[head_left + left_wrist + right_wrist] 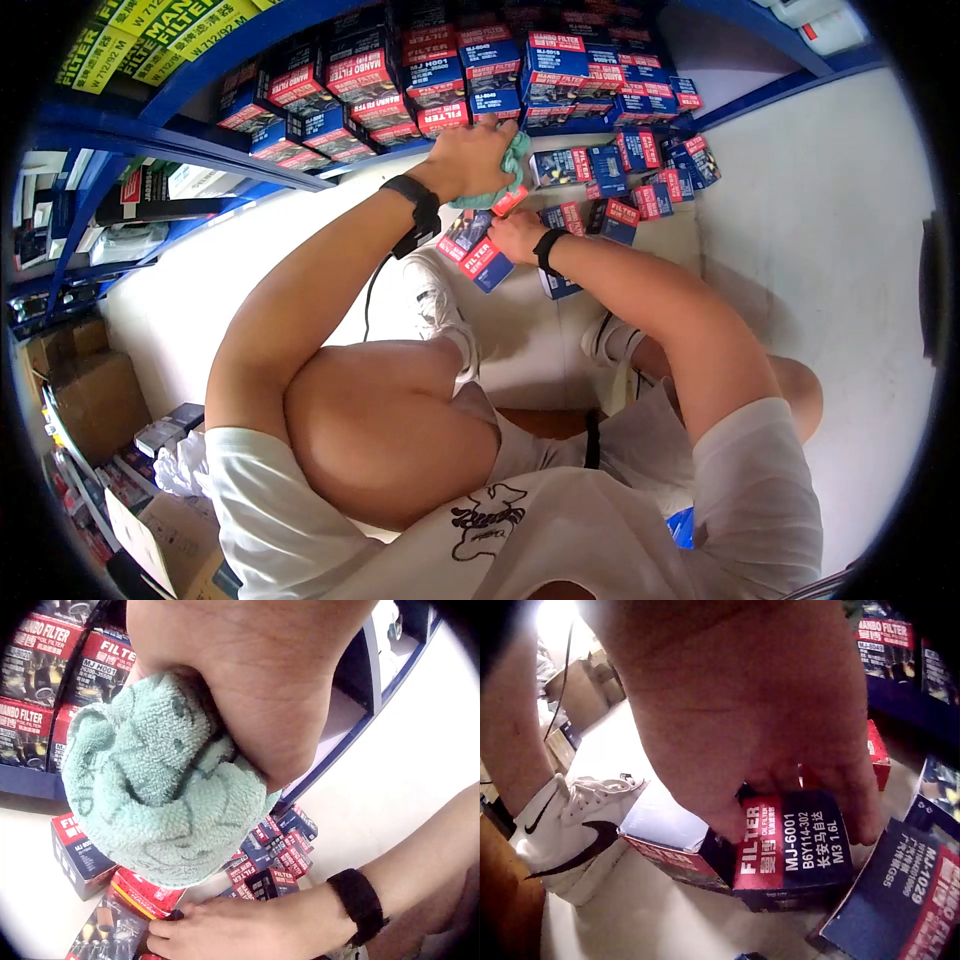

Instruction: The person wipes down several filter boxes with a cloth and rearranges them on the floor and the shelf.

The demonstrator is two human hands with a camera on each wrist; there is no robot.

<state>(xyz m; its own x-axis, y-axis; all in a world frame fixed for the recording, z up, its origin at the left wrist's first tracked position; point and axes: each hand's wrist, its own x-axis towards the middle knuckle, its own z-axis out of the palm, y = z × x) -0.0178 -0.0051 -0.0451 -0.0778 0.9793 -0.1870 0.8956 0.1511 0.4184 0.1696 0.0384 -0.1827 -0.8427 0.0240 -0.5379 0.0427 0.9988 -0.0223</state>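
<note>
My left hand (470, 160) grips a crumpled pale green towel (169, 780) just in front of the lowest shelf's filter boxes. Below and beside the towel, my right hand (518, 237) holds a small red box (142, 892) with a yellow stripe, its fingers partly hiding it. In the right wrist view, a blue-and-red filter box (795, 840) marked MJ-6001 lies close under the right palm. Left of it, another filter box (679, 840) stands with its pale top face up. A box marked MJ-1029 (892, 889) lies to the right.
A blue metal shelf (250, 165) carries stacked filter boxes (360, 75). More loose boxes (605, 165) sit on the pale floor in front of it. Yellow-green filter boxes (150, 40) fill a shelf at upper left. White shoes (577, 832) flank the work area, and cardboard boxes (95, 400) stand at left.
</note>
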